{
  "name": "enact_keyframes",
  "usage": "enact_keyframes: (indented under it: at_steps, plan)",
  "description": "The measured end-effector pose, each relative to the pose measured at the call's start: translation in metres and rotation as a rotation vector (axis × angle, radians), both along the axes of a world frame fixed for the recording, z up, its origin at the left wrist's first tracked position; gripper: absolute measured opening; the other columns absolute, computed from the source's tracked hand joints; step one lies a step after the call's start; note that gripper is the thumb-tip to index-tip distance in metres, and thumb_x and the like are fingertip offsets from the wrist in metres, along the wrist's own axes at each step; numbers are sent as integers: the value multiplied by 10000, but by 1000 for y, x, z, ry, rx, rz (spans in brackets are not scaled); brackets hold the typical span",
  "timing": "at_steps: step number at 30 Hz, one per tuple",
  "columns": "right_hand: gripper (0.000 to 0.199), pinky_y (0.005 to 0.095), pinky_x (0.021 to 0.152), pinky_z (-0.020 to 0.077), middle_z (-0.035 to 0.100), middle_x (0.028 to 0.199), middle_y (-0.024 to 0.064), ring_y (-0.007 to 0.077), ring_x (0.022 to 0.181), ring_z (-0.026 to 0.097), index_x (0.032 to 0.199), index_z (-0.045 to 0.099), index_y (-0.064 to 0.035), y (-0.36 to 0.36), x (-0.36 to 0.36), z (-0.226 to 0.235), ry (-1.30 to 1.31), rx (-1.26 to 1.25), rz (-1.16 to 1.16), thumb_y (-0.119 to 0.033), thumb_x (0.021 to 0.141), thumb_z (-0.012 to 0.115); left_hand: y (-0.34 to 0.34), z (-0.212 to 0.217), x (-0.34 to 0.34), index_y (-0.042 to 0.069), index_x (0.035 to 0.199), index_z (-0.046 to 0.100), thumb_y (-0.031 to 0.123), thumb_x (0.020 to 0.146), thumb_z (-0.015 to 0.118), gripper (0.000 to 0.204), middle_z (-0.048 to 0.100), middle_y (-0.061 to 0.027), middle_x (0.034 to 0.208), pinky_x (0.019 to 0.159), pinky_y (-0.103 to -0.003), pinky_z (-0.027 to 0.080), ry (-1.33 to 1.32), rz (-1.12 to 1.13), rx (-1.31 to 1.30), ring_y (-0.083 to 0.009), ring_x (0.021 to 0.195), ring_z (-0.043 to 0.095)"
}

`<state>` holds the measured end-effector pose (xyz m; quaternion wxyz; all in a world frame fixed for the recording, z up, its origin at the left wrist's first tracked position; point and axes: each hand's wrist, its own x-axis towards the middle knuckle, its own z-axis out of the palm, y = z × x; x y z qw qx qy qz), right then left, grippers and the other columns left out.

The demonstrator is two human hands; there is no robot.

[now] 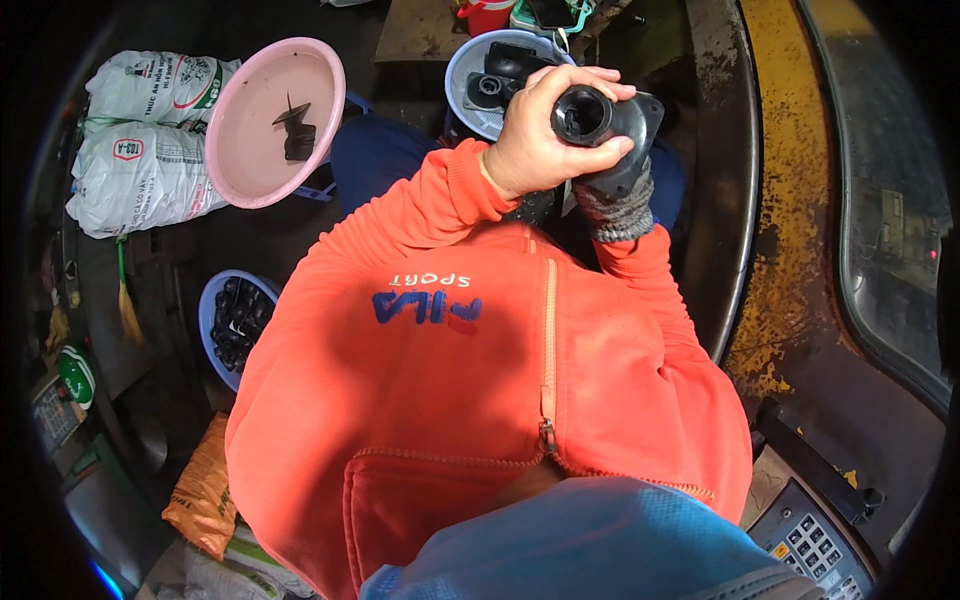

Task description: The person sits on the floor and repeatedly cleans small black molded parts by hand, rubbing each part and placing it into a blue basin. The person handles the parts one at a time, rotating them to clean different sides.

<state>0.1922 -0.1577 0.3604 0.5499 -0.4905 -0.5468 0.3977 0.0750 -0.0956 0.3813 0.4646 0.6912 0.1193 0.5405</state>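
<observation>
Both my hands hold a black hollow plastic part [643,122] with a round collared opening facing up toward me. My bare left hand [528,132] curls round its near left side, with the thumb lying beneath the opening and the fingers over the top. On my right hand [615,205] is a grey knit glove; it grips the part from below, and its fingers are mostly hidden behind it. Just beyond my left hand, a light blue basin [455,78] contains more black parts [490,88], one with a ring-shaped opening.
At the left a pink basin [222,130] holds dark scraps [298,142]. White printed sacks [145,180] lie beside it. Lower left is a blue tub [208,320] full of small black pieces. A worn yellow machine frame [775,230] and a keypad panel [815,545] stand at the right.
</observation>
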Motion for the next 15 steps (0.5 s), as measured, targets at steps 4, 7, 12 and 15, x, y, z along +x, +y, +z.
enact_keyframes:
  at_steps: [4,7,12,15]
  plan:
    - [432,323,864,452,560,1148,68,184,1049,552,1213,480,-50,-2,2,16,-177,-13,126,-142,822,639,5,5,-6,47,948,555,80,643,785,383,665,-105,1017,918,-349,460,-19,-181,-33,-226,1035,610]
    - [418,326,856,454,561,1139,68,187,1043,554,1203,489,-51,-3,1,19,-222,-29,200,-144,822,635,10,6,-14,40,951,558,67,667,774,358,660,-115,1023,915,-341,461,4,-369,-54,-212,1021,614]
    - [395,332,843,459,563,1124,67,191,1033,557,1186,505,-53,-9,-1,11,-229,-69,248,-148,824,629,19,6,-23,33,967,569,29,682,756,341,656,-125,1037,953,-367,433,72,-745,-181,-237,1107,565]
    - [381,336,835,462,565,1115,66,193,1027,559,1176,514,-54,-10,-9,5,-107,-74,195,-150,824,625,32,4,-22,35,960,568,39,678,759,341,663,-119,1008,995,-383,391,95,-1078,-187,-247,1110,559]
